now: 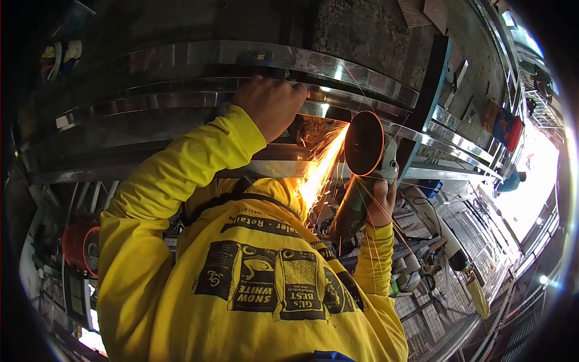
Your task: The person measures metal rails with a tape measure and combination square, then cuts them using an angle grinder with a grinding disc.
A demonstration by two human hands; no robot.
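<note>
My left hand rests with curled fingers on a shiny metal bar, left of the grinder. In my right hand is an angle grinder, its body partly hidden behind my sleeve. The grinder's round disc touches or nearly touches the bar beside a dark upright beam; the exact contact is hidden. Bright orange sparks stream from the disc down toward the front of my yellow shirt.
Long metal bars run across the top, crossed by a dark blue-edged beam. A red reel-like object is at the left. Cables, tools and metal grating lie at lower right. A person is far off by the bright opening.
</note>
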